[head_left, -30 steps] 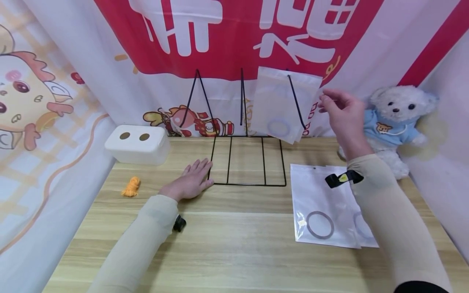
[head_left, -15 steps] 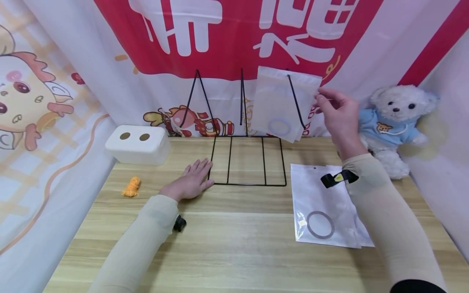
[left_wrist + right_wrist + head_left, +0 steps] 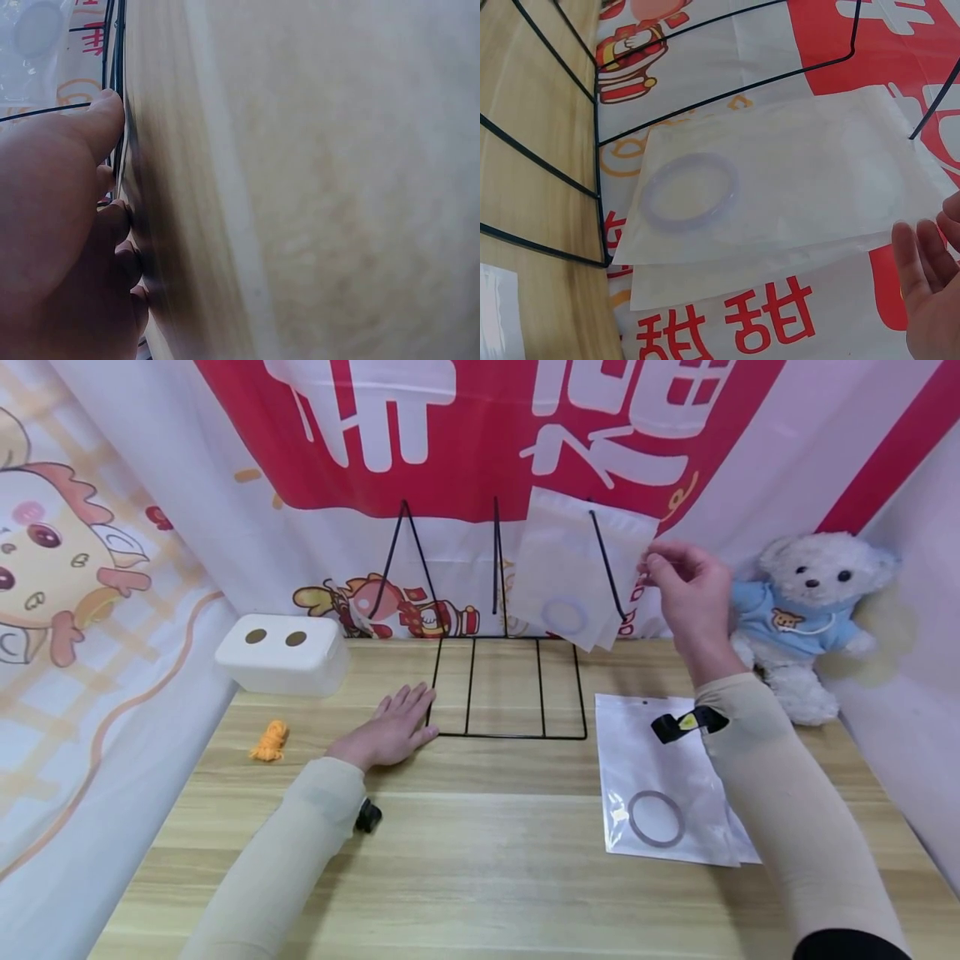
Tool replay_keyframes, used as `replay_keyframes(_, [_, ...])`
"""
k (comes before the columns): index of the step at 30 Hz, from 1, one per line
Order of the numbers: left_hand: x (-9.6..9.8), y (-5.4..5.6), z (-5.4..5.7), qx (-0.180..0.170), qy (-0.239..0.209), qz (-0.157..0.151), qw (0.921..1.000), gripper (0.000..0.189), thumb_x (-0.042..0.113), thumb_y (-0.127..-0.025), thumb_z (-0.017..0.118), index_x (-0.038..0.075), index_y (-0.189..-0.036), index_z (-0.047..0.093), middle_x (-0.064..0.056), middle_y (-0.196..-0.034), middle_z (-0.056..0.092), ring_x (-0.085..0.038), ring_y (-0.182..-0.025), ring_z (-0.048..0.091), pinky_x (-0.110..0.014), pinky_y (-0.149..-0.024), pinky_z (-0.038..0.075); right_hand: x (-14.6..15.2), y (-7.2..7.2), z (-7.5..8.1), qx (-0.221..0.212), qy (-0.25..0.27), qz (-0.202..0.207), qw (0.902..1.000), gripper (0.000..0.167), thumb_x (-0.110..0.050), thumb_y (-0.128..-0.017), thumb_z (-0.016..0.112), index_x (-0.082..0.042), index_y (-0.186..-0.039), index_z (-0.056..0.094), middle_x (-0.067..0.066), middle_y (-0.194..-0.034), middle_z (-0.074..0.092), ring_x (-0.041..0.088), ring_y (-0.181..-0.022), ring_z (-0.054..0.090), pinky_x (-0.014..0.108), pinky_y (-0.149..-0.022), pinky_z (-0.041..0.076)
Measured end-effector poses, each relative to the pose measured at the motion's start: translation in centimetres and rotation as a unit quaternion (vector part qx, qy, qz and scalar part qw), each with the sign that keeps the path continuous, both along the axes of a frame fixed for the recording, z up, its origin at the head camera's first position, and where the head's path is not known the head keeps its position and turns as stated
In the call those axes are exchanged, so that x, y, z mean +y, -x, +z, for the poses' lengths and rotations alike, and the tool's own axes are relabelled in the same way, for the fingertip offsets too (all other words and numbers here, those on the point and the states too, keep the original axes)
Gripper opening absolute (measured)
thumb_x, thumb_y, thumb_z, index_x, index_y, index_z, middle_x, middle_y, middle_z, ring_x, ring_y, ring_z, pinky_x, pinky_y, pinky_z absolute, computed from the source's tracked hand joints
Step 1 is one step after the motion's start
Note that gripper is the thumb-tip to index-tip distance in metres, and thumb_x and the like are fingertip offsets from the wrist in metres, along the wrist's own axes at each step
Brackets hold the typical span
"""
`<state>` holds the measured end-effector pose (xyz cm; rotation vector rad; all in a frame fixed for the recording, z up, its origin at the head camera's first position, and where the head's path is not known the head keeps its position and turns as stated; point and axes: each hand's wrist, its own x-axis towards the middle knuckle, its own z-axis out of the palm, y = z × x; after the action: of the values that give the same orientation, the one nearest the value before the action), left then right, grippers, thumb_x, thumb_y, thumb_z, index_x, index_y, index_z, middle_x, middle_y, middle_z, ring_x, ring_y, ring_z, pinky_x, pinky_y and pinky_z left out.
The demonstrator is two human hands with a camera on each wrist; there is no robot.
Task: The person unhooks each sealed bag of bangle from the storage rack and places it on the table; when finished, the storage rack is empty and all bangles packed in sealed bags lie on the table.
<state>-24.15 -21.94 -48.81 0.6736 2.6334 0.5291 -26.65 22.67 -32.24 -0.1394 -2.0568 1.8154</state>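
Observation:
A flat white zip bag (image 3: 562,568) hangs from the right prong of a black wire rack (image 3: 510,737), with another bag behind it. A pale ring shows through the bag's lower part. At the bag's right edge, my right hand (image 3: 693,589) has thumb and fingertips together, seeming to pinch it; the right wrist view has these fingers (image 3: 904,236) at the bag's border. My left hand (image 3: 390,727) lies palm down on the table, fingers spread, touching the rack's left front corner. In the left wrist view, thumb (image 3: 109,124) and fingers lie along the rack's wire.
Flat bags (image 3: 667,777) with rings lie on the table under my right forearm. A white teddy bear (image 3: 806,610) in a blue top sits at the right. At the left are a white box (image 3: 281,656) with two holes and an orange yarn bundle (image 3: 270,741).
My right hand has come left to the bag's edge. The hanging bag has tilted, its top slightly higher and its bottom swung left. My left hand has stayed still.

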Motion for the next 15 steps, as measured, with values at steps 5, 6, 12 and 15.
replay_keyframes(5, [0.5, -0.7, 1.5, -0.003, -0.003, 0.0, 1.0, 0.081, 0.055, -0.115, 0.04, 0.008, -0.175, 0.012, -0.02, -0.183, 0.002, -0.049, -0.168, -0.005, -0.071, -0.133, -0.005, -0.1, 0.1, 0.2, -0.015, -0.003, -0.012, 0.9998, 0.03, -0.036, -0.105, 0.072, -0.02, -0.13, 0.077, -0.004, -0.124, 0.074, 0.018, -0.115, 0.071, 0.034, -0.111, 0.058])
replay_keyframes(6, [0.6, -0.9, 1.7, -0.001, 0.001, 0.001, 1.0, 0.08, 0.053, -0.115, 0.04, 0.007, -0.174, 0.012, -0.02, -0.183, 0.002, -0.049, -0.168, -0.004, -0.071, -0.133, -0.004, -0.2, 0.2, 0.2, -0.016, -0.003, -0.012, 0.9998, 0.03, -0.036, -0.105, 0.071, -0.02, -0.13, 0.077, -0.004, -0.124, 0.074, 0.018, -0.115, 0.071, 0.034, -0.111, 0.058])
replay_keyframes(12, [1.2, -1.4, 2.6, 0.009, 0.036, 0.007, 0.9993, 0.074, 0.04, -0.117, 0.043, 0.005, -0.174, 0.012, -0.019, -0.183, 0.003, -0.046, -0.169, -0.001, -0.067, -0.135, 0.0, -0.2, 0.2, 0.4, -0.016, -0.003, -0.015, 0.9997, 0.03, -0.036, -0.104, 0.073, -0.02, -0.129, 0.077, -0.005, -0.123, 0.074, 0.017, -0.114, 0.07, 0.034, -0.113, 0.057])
replay_keyframes(15, [1.3, -1.3, 2.4, 0.013, 0.043, 0.008, 0.9989, 0.073, 0.04, -0.118, 0.042, 0.005, -0.174, 0.011, -0.019, -0.183, 0.003, -0.046, -0.169, 0.0, -0.067, -0.135, 0.001, -0.3, 0.2, 0.4, -0.008, 0.013, -0.015, 0.9998, 0.03, -0.036, -0.102, 0.076, -0.019, -0.127, 0.077, -0.004, -0.12, 0.076, 0.018, -0.112, 0.072, 0.031, -0.11, 0.058])
